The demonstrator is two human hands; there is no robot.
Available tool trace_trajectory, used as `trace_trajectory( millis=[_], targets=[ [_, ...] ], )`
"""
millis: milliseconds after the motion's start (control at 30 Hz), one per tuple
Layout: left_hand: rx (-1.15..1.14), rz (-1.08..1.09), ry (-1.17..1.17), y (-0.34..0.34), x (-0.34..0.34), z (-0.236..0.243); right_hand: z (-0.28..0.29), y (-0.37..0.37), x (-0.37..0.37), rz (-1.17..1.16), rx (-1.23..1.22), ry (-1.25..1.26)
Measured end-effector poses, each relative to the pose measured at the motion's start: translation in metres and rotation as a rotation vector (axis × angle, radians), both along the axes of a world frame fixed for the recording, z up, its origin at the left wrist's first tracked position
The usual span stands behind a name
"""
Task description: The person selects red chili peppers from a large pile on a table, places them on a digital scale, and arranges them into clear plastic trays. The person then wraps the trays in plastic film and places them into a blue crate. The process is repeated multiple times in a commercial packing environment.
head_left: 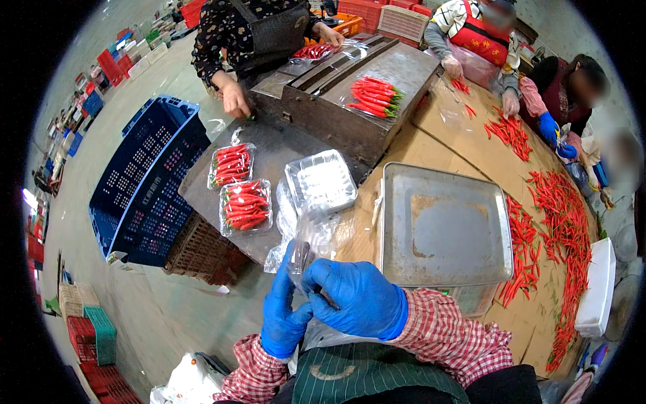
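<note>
My left hand and my right hand, both in blue gloves, meet at the near table edge. Their fingers pinch a thin clear plastic bag, which stands up between them. Just beyond it sits a stack of clear plastic trays, with crumpled clear plastic at its left side. Left of that lie two wrapped trays of red chili peppers, a nearer pack and a farther pack. A large metal tray stands right of my hands, bare inside.
Loose red chilies cover the cardboard table's right side, beside a white foam box. A metal sealing machine carries bundled chilies. A blue crate stands left. Co-workers stand at the far side and far right.
</note>
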State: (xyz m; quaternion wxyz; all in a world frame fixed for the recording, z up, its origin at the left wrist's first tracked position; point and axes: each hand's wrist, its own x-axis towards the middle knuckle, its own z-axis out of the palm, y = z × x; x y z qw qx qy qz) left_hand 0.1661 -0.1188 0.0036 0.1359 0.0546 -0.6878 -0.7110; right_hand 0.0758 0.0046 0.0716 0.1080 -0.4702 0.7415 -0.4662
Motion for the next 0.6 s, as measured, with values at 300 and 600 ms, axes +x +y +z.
trace_trajectory(
  millis=[300, 600],
  targets=[
    [0.333, 0.317, -0.070, -0.044, -0.047, -0.010, 0.016, 0.070, -0.027, -0.403, -0.371, -0.504],
    [0.161, 0.308, -0.114, -0.083, -0.157, -0.070, -0.002, 0.167, -0.032, -0.789, 0.166, 0.715]
  ],
)
